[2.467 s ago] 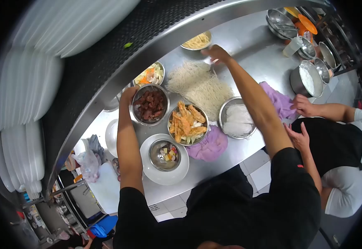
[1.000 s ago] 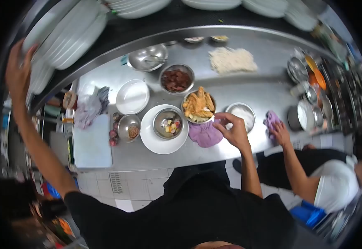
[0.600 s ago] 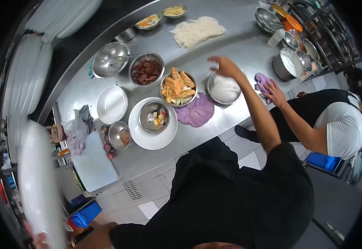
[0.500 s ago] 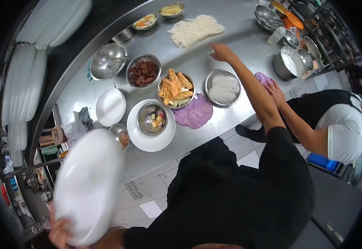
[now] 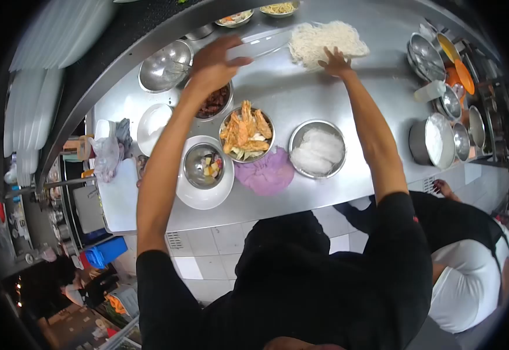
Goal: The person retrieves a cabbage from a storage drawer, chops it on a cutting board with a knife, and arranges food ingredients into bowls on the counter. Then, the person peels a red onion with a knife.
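My left hand point(image 5: 215, 61) reaches over the table's far side, thumb and fingers around the near end of a pale oval plate point(image 5: 266, 44). The plate shows faintly against the steel. My right hand point(image 5: 337, 62) has its fingers spread on the near edge of a pile of white noodles point(image 5: 330, 42). Below my left hand, my forearm partly covers a bowl of dark red meat pieces point(image 5: 215, 105). Nearer me stand a bowl of fried pieces point(image 5: 246, 131), a bowl of white strands point(image 5: 317, 151) and a bowl of colourful cubes point(image 5: 204, 166) on a white plate point(image 5: 205, 201).
A purple cloth point(image 5: 266, 172) lies between the bowls. An empty metal bowl point(image 5: 161, 67) and white dish point(image 5: 152, 131) are at left, stacked plates point(image 5: 56, 41) beyond. Pots point(image 5: 426, 143) and bowls line the right end. A co-worker in a white sleeve point(image 5: 464, 291) is at right.
My left hand has carried the plate from low left up over the table. My right hand has moved onto the noodles. The co-worker's hand and the second purple cloth have left the table edge.
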The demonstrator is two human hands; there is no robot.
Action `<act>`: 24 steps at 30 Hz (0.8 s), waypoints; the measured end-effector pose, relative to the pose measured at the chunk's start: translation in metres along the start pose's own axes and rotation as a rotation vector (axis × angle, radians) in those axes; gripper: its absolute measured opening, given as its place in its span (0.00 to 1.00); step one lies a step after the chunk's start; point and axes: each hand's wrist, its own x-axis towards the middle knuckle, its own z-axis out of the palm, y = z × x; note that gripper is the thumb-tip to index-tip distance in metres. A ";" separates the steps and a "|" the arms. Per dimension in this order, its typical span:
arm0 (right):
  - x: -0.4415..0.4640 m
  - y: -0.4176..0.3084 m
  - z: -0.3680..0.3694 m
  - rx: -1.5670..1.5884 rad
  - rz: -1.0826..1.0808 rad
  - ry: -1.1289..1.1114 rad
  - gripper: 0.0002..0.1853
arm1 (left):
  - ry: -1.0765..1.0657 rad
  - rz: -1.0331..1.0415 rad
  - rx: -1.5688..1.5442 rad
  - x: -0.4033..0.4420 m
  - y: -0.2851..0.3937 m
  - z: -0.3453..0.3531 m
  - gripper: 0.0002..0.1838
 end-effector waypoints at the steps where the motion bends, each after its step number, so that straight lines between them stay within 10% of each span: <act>1: -0.005 0.008 -0.008 0.138 -0.022 0.086 0.42 | -0.018 -0.094 -0.004 0.016 0.001 0.028 0.25; 5: -0.118 0.022 -0.046 0.481 -0.159 0.480 0.31 | 0.094 -0.109 -0.010 0.047 -0.013 0.124 0.20; 11: -0.314 0.004 -0.040 0.675 0.182 0.119 0.27 | -0.003 -0.271 0.145 0.043 -0.045 0.241 0.18; 15: -0.396 -0.018 -0.084 0.356 -0.105 0.100 0.30 | 0.248 -0.282 -0.047 0.034 -0.007 0.196 0.20; 21: -0.390 -0.093 -0.039 0.868 -0.166 -0.251 0.30 | 0.773 -0.290 -0.534 -0.112 0.010 0.063 0.15; 24: -0.386 -0.145 -0.036 0.772 -0.455 -0.311 0.30 | 0.656 -0.753 -0.316 -0.229 -0.003 0.006 0.16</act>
